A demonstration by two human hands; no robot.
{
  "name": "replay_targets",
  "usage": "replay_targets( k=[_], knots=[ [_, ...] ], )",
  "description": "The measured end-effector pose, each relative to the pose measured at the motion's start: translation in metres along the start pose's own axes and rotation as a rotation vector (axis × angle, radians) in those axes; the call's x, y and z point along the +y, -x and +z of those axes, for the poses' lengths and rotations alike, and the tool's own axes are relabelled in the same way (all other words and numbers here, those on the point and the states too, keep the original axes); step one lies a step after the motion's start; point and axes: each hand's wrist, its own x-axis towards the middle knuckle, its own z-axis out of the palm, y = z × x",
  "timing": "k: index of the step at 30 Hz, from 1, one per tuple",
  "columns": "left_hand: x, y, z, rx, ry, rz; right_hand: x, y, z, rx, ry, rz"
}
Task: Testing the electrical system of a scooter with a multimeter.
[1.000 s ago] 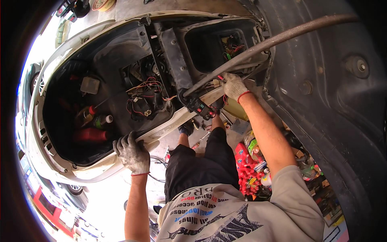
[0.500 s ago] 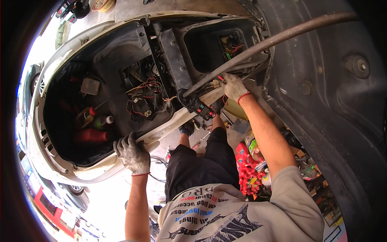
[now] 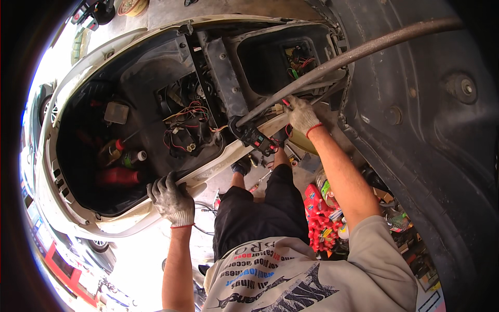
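My left hand (image 3: 173, 200), in a grey work glove with a red cuff, rests with fingers curled over the near rim of a white scooter body (image 3: 208, 174). Gloved too, my right hand (image 3: 304, 115) pinches a red test probe (image 3: 286, 103) close to a connector beside the body's near edge. The probe's tip is hard to make out. A black clamp meter (image 3: 254, 139) hangs on the lower end of a long brown metal rod (image 3: 332, 65), with a red lead at its side. Loose wires and connectors (image 3: 189, 117) show in the opening left of the meter.
A red bottle (image 3: 118, 176), a white-capped bottle (image 3: 136, 156) and a red-handled screwdriver (image 3: 121, 143) lie in the black compartment. A large dark panel (image 3: 416, 114) stands at the right. Tools and red items (image 3: 318, 216) crowd the floor below my right arm.
Very little differs. My right hand, with the probe, has shifted very slightly; my left hand stays on the rim.
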Motion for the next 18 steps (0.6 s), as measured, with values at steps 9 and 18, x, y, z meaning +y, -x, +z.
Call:
replay_targets(
  k=[9, 18],
  knots=[
    [-0.002, 0.001, 0.000, -0.014, 0.004, -0.013, -0.016, -0.003, -0.012, -0.237, 0.027, 0.205],
    [-0.002, 0.001, 0.001, -0.003, 0.006, -0.002, -0.012, 0.000, -0.011, -0.112, -0.148, 0.198]
  ],
)
